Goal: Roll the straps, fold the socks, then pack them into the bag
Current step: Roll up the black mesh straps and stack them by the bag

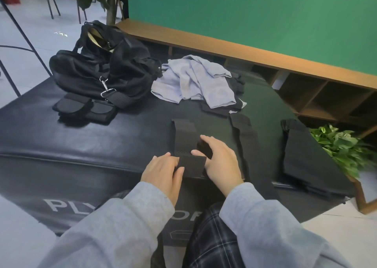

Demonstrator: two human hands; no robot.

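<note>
left hand (163, 171) pinching the near end of a black strap (186, 140), thumb on top of the folded flap, fingers curled beside it. right hand (221, 161) gripping the same strap from its right side, thumb lying across the fold, fingertips curling over a dark bundle at the strap's right edge; hard to tell whether that bundle is a rolled part of the strap or a separate piece. both hands hiding most of the strap's near end.

running lengthwise away from the body, long axis pointing from the near edge of the black padded box (81, 141) toward its far edge, lying between and just beyond the two hands.

lying to the right, a second strap (247, 137) and a third strap (295, 143) near the right edge, roughly parallel, black on black and blurring into the surface.

sitting at the far left corner, an open black bag (106, 64), two rolled straps (83, 109) touching its near side. heaping near the far edge, a pale blue cloth (195, 82), covering some dark items underneath, unclear what.
</note>
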